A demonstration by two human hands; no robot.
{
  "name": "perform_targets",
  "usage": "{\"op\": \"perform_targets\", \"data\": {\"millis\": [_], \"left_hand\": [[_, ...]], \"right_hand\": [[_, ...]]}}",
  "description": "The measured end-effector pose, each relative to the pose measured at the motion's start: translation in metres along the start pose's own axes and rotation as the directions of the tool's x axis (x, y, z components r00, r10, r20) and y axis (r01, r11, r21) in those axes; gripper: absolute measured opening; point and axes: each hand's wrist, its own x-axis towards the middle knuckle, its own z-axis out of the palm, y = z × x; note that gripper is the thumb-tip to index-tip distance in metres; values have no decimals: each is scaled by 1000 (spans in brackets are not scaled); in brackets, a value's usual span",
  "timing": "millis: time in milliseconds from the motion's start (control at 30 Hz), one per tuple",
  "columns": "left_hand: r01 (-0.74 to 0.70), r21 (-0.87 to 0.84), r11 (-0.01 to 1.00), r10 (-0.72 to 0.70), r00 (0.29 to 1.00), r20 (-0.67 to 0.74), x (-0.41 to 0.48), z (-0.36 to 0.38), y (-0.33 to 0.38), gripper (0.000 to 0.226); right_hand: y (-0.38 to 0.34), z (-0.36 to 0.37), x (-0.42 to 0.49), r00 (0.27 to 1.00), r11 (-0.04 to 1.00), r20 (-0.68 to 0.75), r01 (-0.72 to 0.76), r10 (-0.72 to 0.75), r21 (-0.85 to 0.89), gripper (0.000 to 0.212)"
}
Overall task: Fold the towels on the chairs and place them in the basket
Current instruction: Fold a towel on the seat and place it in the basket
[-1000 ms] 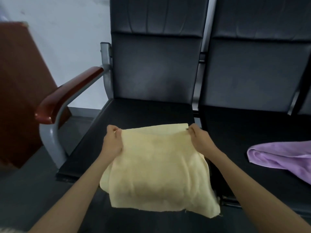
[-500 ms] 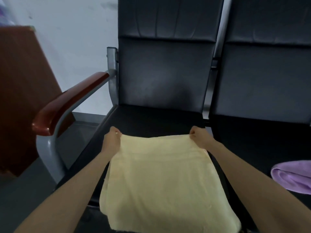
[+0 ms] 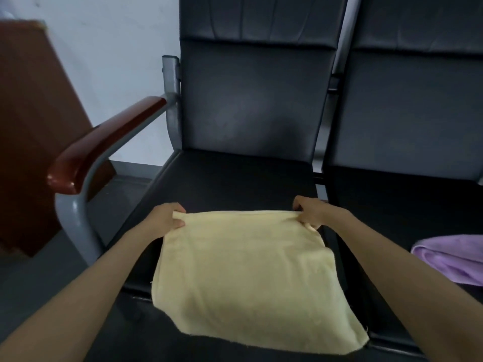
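A pale yellow towel (image 3: 251,278) lies folded over the front of the left black chair seat (image 3: 230,178), its near edge hanging past the seat's front. My left hand (image 3: 163,219) pinches the towel's far left corner. My right hand (image 3: 312,212) grips the far right corner. Both hands hold the far edge stretched straight across the seat. A purple towel (image 3: 454,259) lies crumpled on the right chair seat (image 3: 407,205), partly cut off by the frame edge. No basket is in view.
A red-brown wooden armrest (image 3: 104,142) on a grey metal frame (image 3: 78,231) stands left of the seat. A brown wooden cabinet (image 3: 34,131) stands against the white wall at far left. Dark grey floor shows below the chairs.
Both hands have lowered the yellow towel's far edge from mid-air onto the seat. The view has shifted left, so less of the purple towel shows.
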Motion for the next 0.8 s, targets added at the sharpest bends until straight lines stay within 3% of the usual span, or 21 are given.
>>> {"op": "perform_targets", "data": {"millis": [167, 333, 600, 700, 800], "left_hand": [[-45, 260, 965, 19, 995, 100, -39, 4, 15, 24], [-109, 334, 936, 138, 988, -63, -95, -14, 32, 5], [-188, 41, 981, 191, 972, -137, -183, -93, 59, 27], [-212, -35, 977, 197, 948, -251, -213, -114, 68, 26], [-277, -167, 946, 197, 903, -380, -240, -136, 80, 18]], "right_hand": [[2, 6, -60, 999, 999, -40, 28, -30, -40, 19], [-1, -18, -129, 984, 996, -155, 90, -90, -11, 12], [-23, -66, -246, 987, 990, -86, 134, -138, -52, 17], [-31, -77, -285, 978, 987, -133, 162, -162, -9, 12], [-37, -94, -322, 939, 975, -278, 221, -203, 37, 10]]}}
